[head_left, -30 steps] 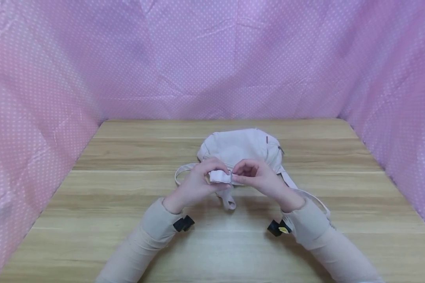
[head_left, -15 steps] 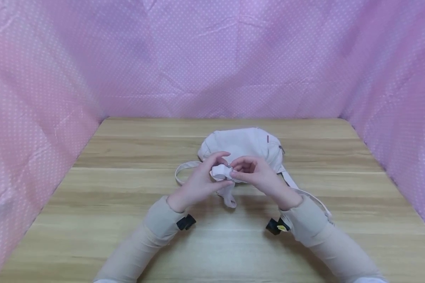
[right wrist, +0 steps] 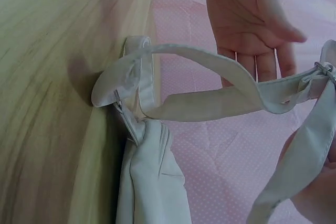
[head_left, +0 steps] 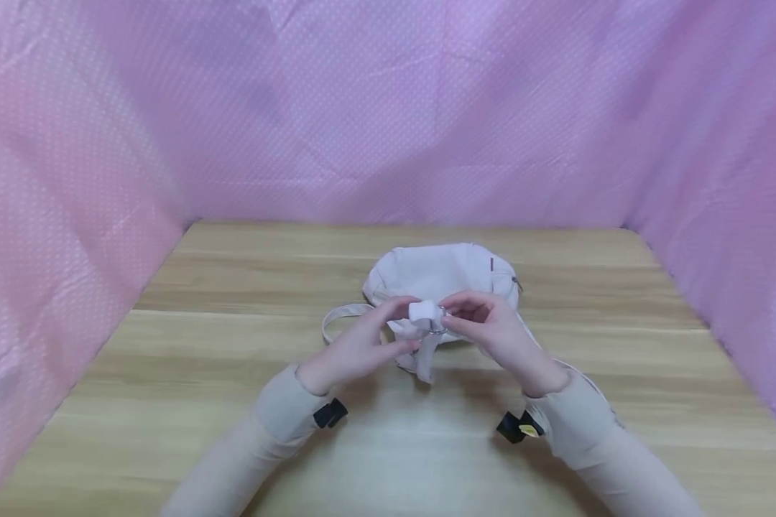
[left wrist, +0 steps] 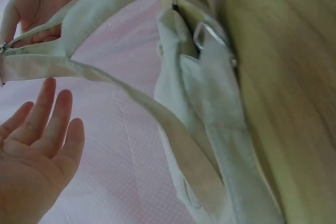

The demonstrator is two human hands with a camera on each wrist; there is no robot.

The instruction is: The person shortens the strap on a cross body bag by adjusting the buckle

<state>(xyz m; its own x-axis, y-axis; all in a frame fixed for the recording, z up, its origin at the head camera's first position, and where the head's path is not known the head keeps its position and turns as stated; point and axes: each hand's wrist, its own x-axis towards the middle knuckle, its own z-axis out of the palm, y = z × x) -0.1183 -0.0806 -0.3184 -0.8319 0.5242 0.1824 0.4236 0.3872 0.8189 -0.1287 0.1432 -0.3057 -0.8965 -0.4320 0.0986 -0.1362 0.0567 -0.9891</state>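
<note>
An off-white fabric bag [head_left: 440, 269] lies on the table with its strap [head_left: 425, 311] raised in front of it. My right hand [head_left: 501, 337] pinches the strap's metal slider buckle [head_left: 441, 321] between thumb and fingers. Close by on the left, my left hand [head_left: 362, 345] is spread around the strap loop, thumb below and fingers above. In the left wrist view, the left hand's fingers [left wrist: 50, 124] are loose and nearly straight, just under the strap [left wrist: 110, 9]. From the right wrist, the buckle [right wrist: 326, 70] shows at the frame's edge, with webbing threaded through it.
The wood-grain table [head_left: 233, 280] is bordered by pink dotted cloth [head_left: 388, 108] at the back and sides. Another strap loop [head_left: 339, 314] curls at the bag's left. A thin strap [head_left: 582, 377] runs beside the right forearm. Black wrist cameras [head_left: 330, 413] sit under both cuffs.
Both hands have shifted slightly right with the strap and buckle. The left fingers have loosened from the strap, and the buckle has turned. The bag stays in place on the table.
</note>
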